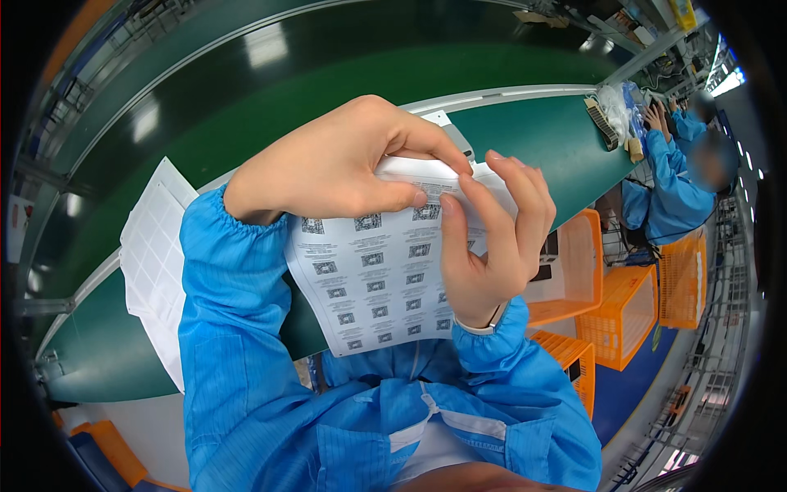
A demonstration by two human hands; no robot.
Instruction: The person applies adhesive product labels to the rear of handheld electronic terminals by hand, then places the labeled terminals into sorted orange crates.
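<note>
A white sheet of printed labels (373,283), with rows of square black codes, hangs in front of my chest over the near edge of the green table. My left hand (344,160) pinches its top edge between thumb and fingers, and the sheet curls over there. Close beside it, my right hand (496,242) has its thumb and index finger together at the same top edge, its other fingers raised. Whether a single label is between the right fingertips is too small to tell. Behind my hands, a grey and white object (449,131) is partly hidden.
More white sheets (160,254) lie left of my left arm on the green table (566,135). Beyond it runs a dark green conveyor belt (328,61). Orange crates (619,316) stand at the right. A co-worker in blue (676,193) sits farther right, near clear plastic bags (613,105).
</note>
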